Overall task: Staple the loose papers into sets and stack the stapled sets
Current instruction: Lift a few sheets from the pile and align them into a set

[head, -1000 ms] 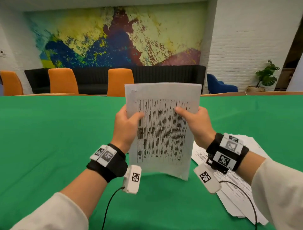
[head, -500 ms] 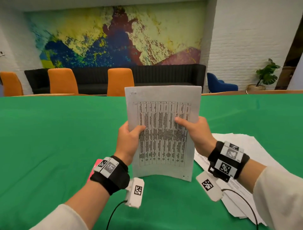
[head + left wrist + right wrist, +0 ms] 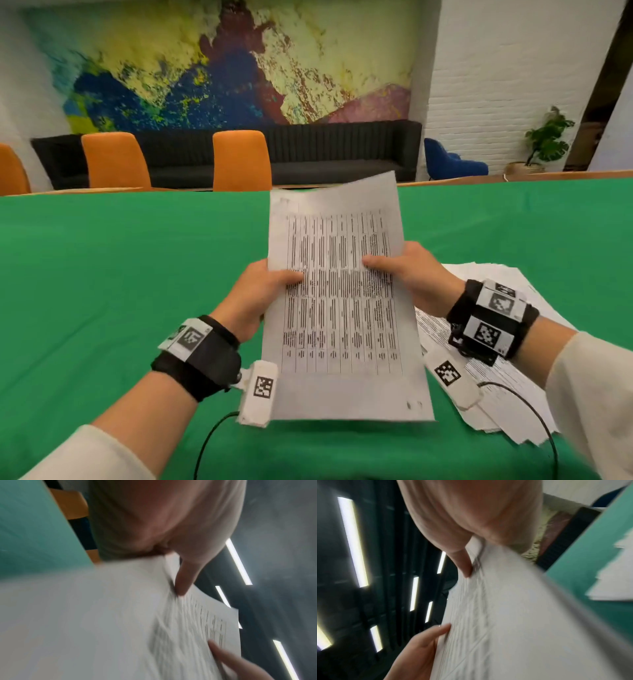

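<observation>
Right now both hands hold one set of printed papers [image 3: 339, 301] above the green table [image 3: 120, 267], the sheets leaning back, away from the person. Each thumb lies across the printed face, the left hand [image 3: 255, 298] gripping the left edge and the right hand [image 3: 416, 277] the right edge, fingers curled behind. More loose papers [image 3: 507, 387] lie on the table just right of the held set.
</observation>
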Demonstrator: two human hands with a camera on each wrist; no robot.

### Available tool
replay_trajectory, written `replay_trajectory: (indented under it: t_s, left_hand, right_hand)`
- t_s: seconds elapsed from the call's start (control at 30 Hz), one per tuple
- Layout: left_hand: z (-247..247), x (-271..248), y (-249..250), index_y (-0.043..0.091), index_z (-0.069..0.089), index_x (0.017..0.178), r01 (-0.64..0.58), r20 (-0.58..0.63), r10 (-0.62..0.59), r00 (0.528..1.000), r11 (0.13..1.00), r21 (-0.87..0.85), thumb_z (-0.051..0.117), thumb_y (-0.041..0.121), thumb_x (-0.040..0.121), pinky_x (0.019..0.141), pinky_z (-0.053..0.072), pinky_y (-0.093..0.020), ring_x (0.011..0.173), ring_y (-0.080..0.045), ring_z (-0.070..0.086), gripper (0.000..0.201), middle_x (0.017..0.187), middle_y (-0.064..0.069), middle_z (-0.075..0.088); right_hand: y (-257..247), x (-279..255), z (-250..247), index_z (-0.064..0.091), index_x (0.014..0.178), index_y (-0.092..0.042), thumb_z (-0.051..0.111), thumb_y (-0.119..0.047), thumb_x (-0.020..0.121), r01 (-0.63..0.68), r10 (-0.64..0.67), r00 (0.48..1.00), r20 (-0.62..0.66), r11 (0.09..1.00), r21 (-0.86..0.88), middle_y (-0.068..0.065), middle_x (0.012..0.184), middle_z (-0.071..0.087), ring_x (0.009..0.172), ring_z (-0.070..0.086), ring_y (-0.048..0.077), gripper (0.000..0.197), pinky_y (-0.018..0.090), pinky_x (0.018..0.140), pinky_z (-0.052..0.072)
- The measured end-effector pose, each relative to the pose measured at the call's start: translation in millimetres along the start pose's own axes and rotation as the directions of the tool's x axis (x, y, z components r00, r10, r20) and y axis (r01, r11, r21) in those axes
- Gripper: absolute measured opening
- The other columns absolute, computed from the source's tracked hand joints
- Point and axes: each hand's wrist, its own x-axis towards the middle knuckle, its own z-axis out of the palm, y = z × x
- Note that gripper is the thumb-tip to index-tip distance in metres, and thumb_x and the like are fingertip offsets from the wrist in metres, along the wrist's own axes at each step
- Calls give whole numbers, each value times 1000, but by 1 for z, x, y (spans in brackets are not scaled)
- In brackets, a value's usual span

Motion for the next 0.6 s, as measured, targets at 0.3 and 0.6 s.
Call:
replay_trajectory:
  t_s: [0.3,0.6]
  left_hand:
    - [-50,-9,-22,4,74,97,115,-6,-141,990,781,614,71,8,93,55,58,-33,67,-29,76,6,79,-11,78]
    - [-136,-7,-15,19,70,88,234,-256,-272,927,-111,966,69,76,81,69,61,-32,73,-15,72,57,83,3,74]
  right_hand:
    - [91,-10,-3,64,129,-4,67,-14,98,-374,371,920,124,927,0,18,117,76,106,74,39,32,54,93,60]
    - [100,-10,-5,65,127,-10,72,-22,92,-369,372,920,120,928,-49,15,116,77,106,74,39,38,60,100,55]
